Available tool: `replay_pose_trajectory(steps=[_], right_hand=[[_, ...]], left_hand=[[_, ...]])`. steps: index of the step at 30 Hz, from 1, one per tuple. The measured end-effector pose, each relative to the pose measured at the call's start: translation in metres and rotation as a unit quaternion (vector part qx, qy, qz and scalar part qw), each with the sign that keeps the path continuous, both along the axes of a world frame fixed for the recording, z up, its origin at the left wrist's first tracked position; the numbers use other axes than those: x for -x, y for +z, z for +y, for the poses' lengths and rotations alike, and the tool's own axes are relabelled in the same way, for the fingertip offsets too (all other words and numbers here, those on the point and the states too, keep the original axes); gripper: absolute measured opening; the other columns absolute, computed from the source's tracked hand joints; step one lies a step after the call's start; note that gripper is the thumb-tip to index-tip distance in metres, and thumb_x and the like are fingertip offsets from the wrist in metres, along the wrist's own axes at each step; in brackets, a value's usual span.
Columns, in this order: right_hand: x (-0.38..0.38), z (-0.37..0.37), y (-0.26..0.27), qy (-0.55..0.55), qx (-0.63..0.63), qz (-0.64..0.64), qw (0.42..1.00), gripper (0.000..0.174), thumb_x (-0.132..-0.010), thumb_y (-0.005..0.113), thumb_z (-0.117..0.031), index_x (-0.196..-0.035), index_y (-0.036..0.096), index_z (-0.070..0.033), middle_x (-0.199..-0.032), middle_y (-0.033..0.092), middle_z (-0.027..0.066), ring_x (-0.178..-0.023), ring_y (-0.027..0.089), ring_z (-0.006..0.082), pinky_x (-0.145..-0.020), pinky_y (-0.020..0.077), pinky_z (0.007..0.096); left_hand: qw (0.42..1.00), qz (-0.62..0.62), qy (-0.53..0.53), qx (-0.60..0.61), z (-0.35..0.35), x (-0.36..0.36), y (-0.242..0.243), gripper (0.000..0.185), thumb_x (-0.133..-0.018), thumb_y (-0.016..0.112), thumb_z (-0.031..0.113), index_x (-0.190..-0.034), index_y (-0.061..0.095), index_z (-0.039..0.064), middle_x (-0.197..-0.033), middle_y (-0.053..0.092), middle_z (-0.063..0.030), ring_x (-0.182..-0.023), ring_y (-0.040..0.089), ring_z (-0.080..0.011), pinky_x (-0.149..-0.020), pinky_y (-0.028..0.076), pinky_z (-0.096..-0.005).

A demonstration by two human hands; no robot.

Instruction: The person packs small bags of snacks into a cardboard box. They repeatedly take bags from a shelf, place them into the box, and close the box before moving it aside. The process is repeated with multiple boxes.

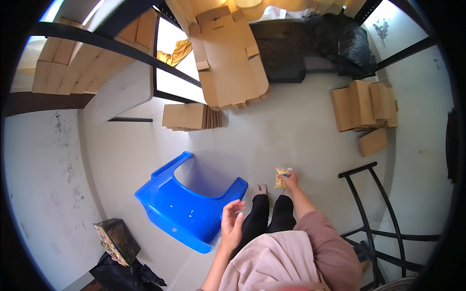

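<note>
My right hand [290, 179] grips a small clear plastic bag [280, 181] filled with pale yellow pieces, too small to identify. Something small and blue shows by the fingers at the top of the bag. The bag hangs in front of my feet. My left hand [232, 223] is raised with its fingers apart and slightly curled, holding nothing. In the view it overlaps the right edge of a blue plastic stool [182, 207], which has pale spots on its surface. Whether the hand touches the stool, I cannot tell.
Flattened cardboard boxes [187, 115] stand beyond the stool, near a large open carton [231, 65]. More cardboard boxes [358, 103] sit by the right wall. A black metal frame [367, 207] stands at my right. At lower left, a black basket [118, 238] holds scraps.
</note>
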State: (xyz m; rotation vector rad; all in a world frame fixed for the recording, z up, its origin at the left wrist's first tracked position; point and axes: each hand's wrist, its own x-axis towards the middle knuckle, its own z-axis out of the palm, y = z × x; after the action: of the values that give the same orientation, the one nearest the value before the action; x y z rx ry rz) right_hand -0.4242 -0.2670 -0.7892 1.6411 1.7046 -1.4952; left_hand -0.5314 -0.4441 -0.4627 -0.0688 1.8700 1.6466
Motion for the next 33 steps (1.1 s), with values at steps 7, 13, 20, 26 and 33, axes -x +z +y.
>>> replay_pose_trajectory(steps=[7, 13, 20, 26, 33], right_hand=[[0.048, -0.008, 0.26, -0.137, 0.199, 0.323, 0.915, 0.045, -0.068, 0.077, -0.013, -0.102, 0.048, -0.007, -0.091, 0.057, 0.004, -0.081, 0.058, 0.0141, -0.068, 0.0506, 0.0295], [0.079, -0.017, 0.481, -0.128, 0.051, 0.44, 0.888, 0.033, -0.081, 0.067, -0.025, -0.096, 0.046, -0.003, -0.089, 0.054, 0.0044, -0.079, 0.053, 0.0094, -0.071, 0.0446, 0.0241], [0.079, -0.01, 0.627, -0.031, 0.037, 0.508, 0.86, 0.034, -0.081, 0.064, -0.016, -0.108, 0.048, -0.003, -0.09, 0.058, 0.0035, -0.076, 0.055, 0.0081, -0.068, 0.046, 0.0235], [0.079, 0.0, 0.733, 0.128, -0.133, 0.497, 0.848, 0.059, -0.07, 0.075, -0.013, -0.119, 0.042, -0.003, -0.09, 0.06, 0.0032, -0.067, 0.055, 0.0059, -0.06, 0.0459, 0.0209], [0.079, 0.025, 0.782, 0.04, -0.138, 0.552, 0.822, 0.071, -0.063, 0.08, -0.018, -0.122, 0.044, -0.005, -0.087, 0.063, 0.0052, -0.066, 0.057, 0.0075, -0.053, 0.0424, 0.0209]], left_hand=[[0.987, -0.023, -0.12, 0.1, 0.029, 0.001, 0.069, 0.056, -0.081, 0.063, 0.019, -0.125, 0.032, 0.001, -0.122, 0.043, -0.0152, -0.109, 0.046, -0.0222, -0.083, 0.044, -0.0344], [0.982, 0.048, -0.18, 0.018, 0.059, 0.021, 0.192, 0.046, -0.081, 0.064, 0.02, -0.117, 0.042, 0.0, -0.109, 0.053, -0.0102, -0.1, 0.051, -0.0146, -0.083, 0.043, -0.0283], [0.977, 0.036, -0.16, -0.137, 0.047, 0.035, 0.31, 0.039, -0.086, 0.052, 0.01, -0.121, 0.04, 0.002, -0.111, 0.052, -0.006, -0.101, 0.049, -0.0127, -0.088, 0.04, -0.0267], [0.959, 0.066, -0.18, -0.209, 0.041, 0.042, 0.389, 0.04, -0.086, 0.051, 0.01, -0.123, 0.037, 0.0, -0.113, 0.05, -0.0064, -0.103, 0.047, -0.0133, -0.089, 0.039, -0.0276], [0.93, 0.086, -0.276, -0.228, 0.067, 0.059, 0.445, 0.041, -0.085, 0.056, 0.01, -0.121, 0.038, 0.0, -0.113, 0.05, -0.0064, -0.102, 0.048, -0.0121, -0.087, 0.04, -0.0273]])
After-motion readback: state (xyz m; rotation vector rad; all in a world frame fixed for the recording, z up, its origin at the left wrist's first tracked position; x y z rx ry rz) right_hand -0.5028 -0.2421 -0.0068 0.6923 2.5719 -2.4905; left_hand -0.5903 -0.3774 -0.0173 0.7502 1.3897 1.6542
